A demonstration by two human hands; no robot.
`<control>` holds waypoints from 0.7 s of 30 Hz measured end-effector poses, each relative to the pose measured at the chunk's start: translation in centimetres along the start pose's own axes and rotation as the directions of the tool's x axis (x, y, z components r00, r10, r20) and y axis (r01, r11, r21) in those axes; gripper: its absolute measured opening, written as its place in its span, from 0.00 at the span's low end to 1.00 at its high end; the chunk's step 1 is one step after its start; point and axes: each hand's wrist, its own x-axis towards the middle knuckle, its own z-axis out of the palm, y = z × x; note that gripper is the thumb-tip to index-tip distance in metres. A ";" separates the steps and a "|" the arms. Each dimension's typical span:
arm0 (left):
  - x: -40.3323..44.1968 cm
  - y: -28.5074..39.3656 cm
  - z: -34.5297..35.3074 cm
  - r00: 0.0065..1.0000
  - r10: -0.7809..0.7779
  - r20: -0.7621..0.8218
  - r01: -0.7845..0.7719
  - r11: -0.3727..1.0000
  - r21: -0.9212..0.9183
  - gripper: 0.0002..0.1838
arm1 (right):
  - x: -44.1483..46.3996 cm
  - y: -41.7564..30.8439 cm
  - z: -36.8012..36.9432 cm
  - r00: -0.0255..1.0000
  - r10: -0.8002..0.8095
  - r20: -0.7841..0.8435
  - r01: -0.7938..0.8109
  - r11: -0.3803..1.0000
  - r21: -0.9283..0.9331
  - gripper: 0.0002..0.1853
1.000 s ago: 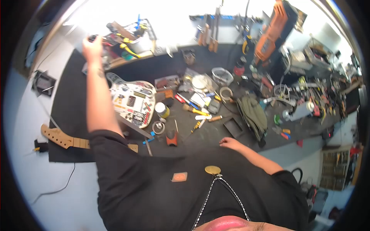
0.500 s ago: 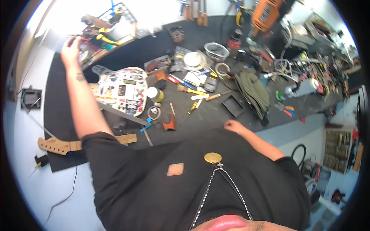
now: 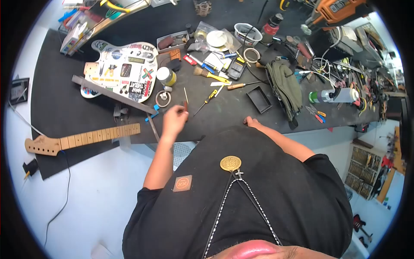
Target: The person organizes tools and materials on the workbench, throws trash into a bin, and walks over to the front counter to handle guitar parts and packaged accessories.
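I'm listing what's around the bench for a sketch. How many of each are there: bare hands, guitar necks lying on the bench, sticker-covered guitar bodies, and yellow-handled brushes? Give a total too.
Bare hands: 2 (left hand, right hand)
Guitar neck: 1
Sticker-covered guitar body: 1
Yellow-handled brush: 1
Total: 5

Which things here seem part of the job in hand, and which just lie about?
Likely in the job:
reddish-brown piece, at the left hand
possibly the guitar neck and guitar body

Apparently just lying about:
paintbrush
black open box
olive-green bag
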 end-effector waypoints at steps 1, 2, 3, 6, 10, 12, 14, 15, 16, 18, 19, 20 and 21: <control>-0.6 -0.3 1.7 0.997 -0.034 0.069 0.031 0.999 0.041 0.20 | 0.2 -0.4 -0.3 0.999 0.032 0.038 -0.032 0.999 0.005 0.26; -1.4 -0.4 3.1 0.998 0.061 0.017 -0.063 0.984 0.166 0.19 | 0.1 -0.8 -0.4 0.995 0.066 0.073 -0.067 0.998 0.013 0.26; -2.0 -0.1 4.2 0.986 0.167 -0.019 -0.154 0.944 0.293 0.19 | 0.1 -1.0 -0.5 0.989 0.100 0.104 -0.103 0.994 0.023 0.26; -1.3 2.0 6.1 0.965 0.247 0.087 -0.260 0.940 0.220 0.18 | 0.7 -0.9 -0.7 0.985 0.121 0.126 -0.129 0.990 0.061 0.26; 2.2 3.5 9.3 0.933 0.341 0.111 -0.359 0.895 0.264 0.21 | 0.7 -0.2 -0.5 0.984 0.127 0.125 -0.143 0.981 0.129 0.29; 5.0 3.1 10.7 0.942 0.311 0.124 -0.335 0.889 0.314 0.22 | 0.7 0.1 -0.4 0.992 0.074 0.101 -0.084 0.992 0.098 0.31; 7.5 2.0 11.9 0.959 0.222 0.175 -0.273 0.890 0.365 0.24 | 0.5 0.6 -0.1 0.997 0.040 0.061 -0.047 0.992 0.120 0.33; 8.0 2.3 11.7 0.965 0.153 0.213 -0.223 0.904 0.366 0.24 | 0.5 1.0 0.1 0.999 0.023 0.038 -0.028 0.991 0.132 0.34; 8.4 3.0 11.2 0.965 0.082 0.250 -0.174 0.912 0.371 0.24 | 1.3 2.3 0.8 1.000 -0.019 0.016 0.016 0.992 0.129 0.34; 9.1 4.7 10.0 0.961 -0.069 0.269 -0.041 0.923 0.383 0.29 | 2.1 3.5 1.5 0.994 -0.106 -0.032 0.109 0.986 0.128 0.34; 8.9 5.2 9.7 0.981 0.010 0.196 -0.099 0.887 0.452 0.28 | 2.0 3.5 1.7 0.993 -0.110 -0.048 0.116 0.985 0.132 0.34; 8.5 5.6 9.6 0.987 0.094 0.130 -0.149 0.841 0.520 0.27 | 1.7 3.7 2.1 0.992 -0.113 -0.059 0.120 0.983 0.136 0.35; 8.3 5.8 9.6 0.981 0.183 0.069 -0.189 0.789 0.585 0.26 | 0.9 3.3 2.0 0.991 -0.116 -0.070 0.125 0.983 0.137 0.35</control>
